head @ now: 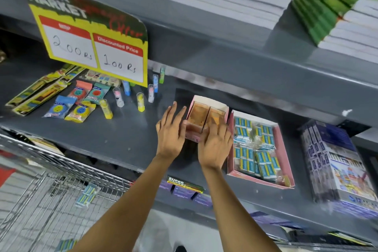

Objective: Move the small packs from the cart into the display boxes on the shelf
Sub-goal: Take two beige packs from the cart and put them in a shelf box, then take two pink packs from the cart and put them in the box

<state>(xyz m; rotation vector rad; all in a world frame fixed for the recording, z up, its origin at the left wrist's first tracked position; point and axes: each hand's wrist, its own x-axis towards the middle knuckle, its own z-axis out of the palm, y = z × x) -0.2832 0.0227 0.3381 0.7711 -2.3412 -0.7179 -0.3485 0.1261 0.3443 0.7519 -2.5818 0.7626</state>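
**Both hands on the narrow pink box, mid-shelf**

Your left hand [171, 132] lies flat against the left side of the small pink display box [206, 116] at frame centre, fingers spread, nothing clasped in it. Your right hand [214, 145] covers the box's near end, fingers splayed over the front edge; can't tell if it grips the box or just presses on it. The box sits on the grey shelf [122, 135], two compartments, contents blurred brownish. Touching it on the right: a wider pink display box [263, 179], filled with blue-and-yellow small packs [263, 161]. More of these packs [87, 193] lie in the wire cart [41, 196], lower left of frame. Price sign [96, 47] hangs upper left, loose stationery items below it
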